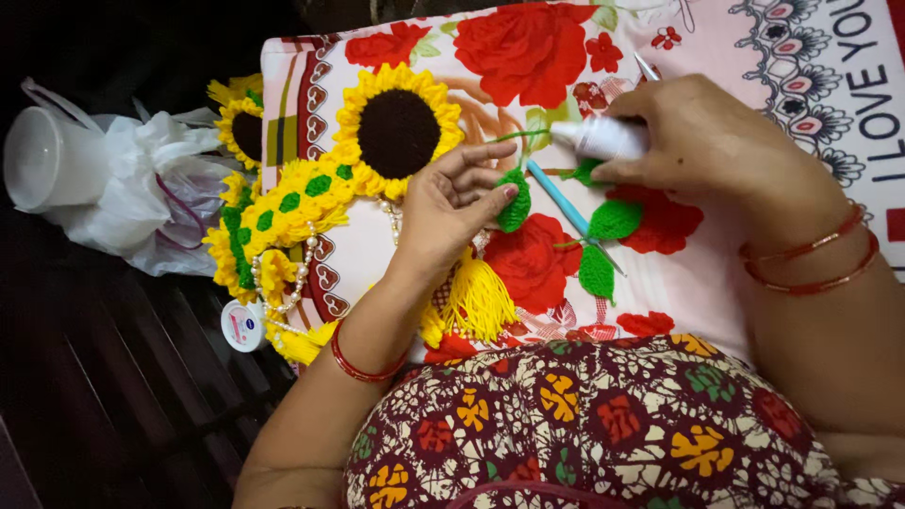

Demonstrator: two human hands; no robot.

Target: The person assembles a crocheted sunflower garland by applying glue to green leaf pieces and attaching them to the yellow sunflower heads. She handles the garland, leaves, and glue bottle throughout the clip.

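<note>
My left hand [459, 203] pinches a green crocheted leaf [514, 203] against the floral cloth [716, 57], fingers spread. My right hand [702, 141] grips a white glue bottle [603, 137], its nozzle pointing left toward the leaf. A large crocheted sunflower [398, 130] with a dark brown centre lies just above my left hand. More green leaves [613, 219] lie beside a blue crochet hook [558, 198]. A yellow tassel [479, 300] sits under my left wrist.
A yellow and green crocheted strip with pearl beads [283, 203] hangs over the cloth's left edge, near a second sunflower [243, 127]. A clear plastic cup [47, 155] and crumpled plastic bag [156, 193] rest at left. A small round white lid [243, 325] lies below.
</note>
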